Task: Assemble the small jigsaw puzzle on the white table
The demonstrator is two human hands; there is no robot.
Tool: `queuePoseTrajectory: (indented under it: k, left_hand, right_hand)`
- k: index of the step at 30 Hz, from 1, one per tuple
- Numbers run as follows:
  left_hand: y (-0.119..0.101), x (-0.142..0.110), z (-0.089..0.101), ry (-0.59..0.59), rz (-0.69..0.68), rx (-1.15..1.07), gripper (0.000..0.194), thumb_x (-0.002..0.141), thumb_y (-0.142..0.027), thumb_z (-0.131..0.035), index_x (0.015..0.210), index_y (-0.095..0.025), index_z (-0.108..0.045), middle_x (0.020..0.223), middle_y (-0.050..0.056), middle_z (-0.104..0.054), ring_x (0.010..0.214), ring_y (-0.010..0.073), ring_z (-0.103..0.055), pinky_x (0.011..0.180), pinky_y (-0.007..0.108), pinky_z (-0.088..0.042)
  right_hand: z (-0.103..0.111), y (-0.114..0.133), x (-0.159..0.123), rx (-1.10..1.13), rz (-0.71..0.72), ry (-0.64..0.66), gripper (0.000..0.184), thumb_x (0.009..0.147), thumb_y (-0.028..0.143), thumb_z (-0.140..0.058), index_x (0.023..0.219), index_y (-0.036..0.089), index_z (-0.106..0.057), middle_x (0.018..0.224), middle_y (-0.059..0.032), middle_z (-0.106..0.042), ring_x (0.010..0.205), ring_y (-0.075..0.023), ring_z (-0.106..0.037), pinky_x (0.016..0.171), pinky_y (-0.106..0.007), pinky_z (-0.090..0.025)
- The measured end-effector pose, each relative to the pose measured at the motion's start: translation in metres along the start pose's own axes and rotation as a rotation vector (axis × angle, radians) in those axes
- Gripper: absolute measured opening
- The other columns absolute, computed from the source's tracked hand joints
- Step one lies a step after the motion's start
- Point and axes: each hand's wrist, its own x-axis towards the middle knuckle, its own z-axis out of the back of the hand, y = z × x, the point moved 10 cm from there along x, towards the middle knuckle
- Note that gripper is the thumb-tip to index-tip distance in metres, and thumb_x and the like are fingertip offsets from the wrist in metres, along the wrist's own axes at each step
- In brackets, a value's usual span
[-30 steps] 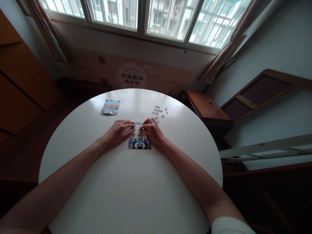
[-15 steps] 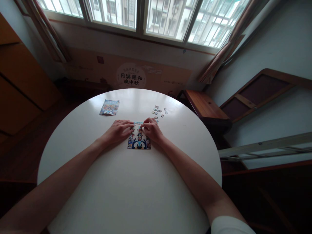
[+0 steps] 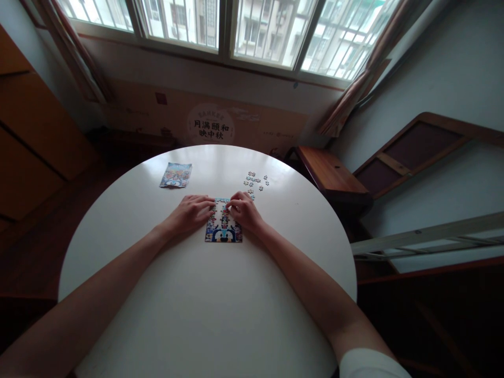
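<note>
A partly assembled jigsaw puzzle (image 3: 223, 235) lies flat on the white round table, with a blue character's face along its near edge and white gaps in its upper middle. My left hand (image 3: 193, 209) rests at its upper left edge, fingers stretched out and lying on the border. At the upper right, my right hand (image 3: 243, 210) has thumb and forefinger pinched together over a puzzle piece (image 3: 226, 206) near the top of the middle column. The fingertips partly hide that piece and the right border.
Several loose puzzle pieces (image 3: 254, 180) lie beyond my right hand. A printed picture sheet or packet (image 3: 176, 175) lies at the far left of the round table (image 3: 205, 304). Past the table's right edge stands a wooden bench (image 3: 325, 168); windows are behind.
The whole view has shifted slightly. Both hands keep nearly the same place on the puzzle, with my right fingers still pinched at the middle column.
</note>
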Motion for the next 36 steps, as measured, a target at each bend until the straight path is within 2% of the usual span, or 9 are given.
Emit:
queuePoseTrajectory:
  k: [7,19,25,28,30,34,36]
  left_hand:
    - [0.002,-0.001,-0.001,-0.003,-0.003,0.028,0.033,0.091,-0.043,-0.051,0.115,-0.026,-0.067,0.124,0.006,-0.066,0.120,0.0254,-0.057,0.103,0.045,-0.039]
    - [-0.002,0.000,0.000,0.003,-0.008,0.034,0.033,0.092,-0.043,-0.050,0.114,-0.026,-0.067,0.124,0.005,-0.066,0.120,0.0253,-0.057,0.103,0.044,-0.039]
    - [-0.003,0.001,0.000,0.007,-0.013,0.027,0.033,0.093,-0.043,-0.049,0.115,-0.025,-0.067,0.125,0.005,-0.066,0.121,0.0252,-0.056,0.102,0.044,-0.039]
    - [-0.003,0.001,0.001,0.010,-0.013,0.029,0.033,0.092,-0.041,-0.049,0.115,-0.025,-0.067,0.125,0.005,-0.066,0.121,0.0254,-0.056,0.102,0.044,-0.039]
    - [-0.003,0.001,0.001,0.016,-0.009,0.028,0.033,0.092,-0.041,-0.049,0.115,-0.024,-0.067,0.125,0.005,-0.066,0.121,0.0254,-0.056,0.102,0.045,-0.039]
    - [-0.003,0.001,0.001,0.017,0.000,0.009,0.033,0.092,-0.042,-0.049,0.113,-0.024,-0.068,0.125,0.005,-0.066,0.120,0.0254,-0.057,0.102,0.045,-0.039]
    - [-0.002,0.001,0.001,0.017,0.005,0.000,0.033,0.092,-0.042,-0.049,0.114,-0.025,-0.068,0.125,0.006,-0.066,0.121,0.0258,-0.056,0.103,0.046,-0.039]
  right_hand:
    - [0.001,0.001,-0.001,-0.010,-0.015,-0.004,0.021,0.085,0.012,-0.057,0.094,0.021,-0.073,0.091,-0.0058,-0.063,0.091,-0.0207,-0.053,0.090,-0.037,-0.042]
    - [-0.002,-0.001,0.000,-0.009,-0.053,0.043,0.018,0.083,0.012,-0.059,0.091,0.021,-0.073,0.092,-0.0054,-0.062,0.092,-0.0208,-0.052,0.091,-0.037,-0.041]
    - [0.002,-0.006,0.002,0.045,-0.074,-0.026,0.022,0.084,0.012,-0.055,0.094,0.022,-0.072,0.091,-0.0052,-0.062,0.091,-0.0203,-0.054,0.091,-0.036,-0.043]
    - [0.017,-0.022,0.007,0.057,-0.118,-0.088,0.025,0.085,0.013,-0.052,0.097,0.021,-0.072,0.091,-0.0057,-0.063,0.091,-0.0204,-0.057,0.091,-0.037,-0.044]
    - [0.033,-0.040,0.011,0.004,-0.174,-0.132,0.028,0.085,0.013,-0.049,0.101,0.020,-0.071,0.094,-0.0067,-0.064,0.093,-0.0216,-0.057,0.092,-0.038,-0.044]
    - [0.070,-0.099,0.001,-0.162,-0.456,-0.182,0.037,0.085,0.014,-0.047,0.117,0.016,-0.065,0.106,-0.0102,-0.066,0.101,-0.0251,-0.056,0.095,-0.041,-0.042]
    - [0.082,-0.124,-0.011,-0.284,-0.595,-0.176,0.041,0.086,0.021,-0.048,0.124,0.017,-0.061,0.122,-0.0119,-0.061,0.111,-0.0299,-0.051,0.097,-0.046,-0.040]
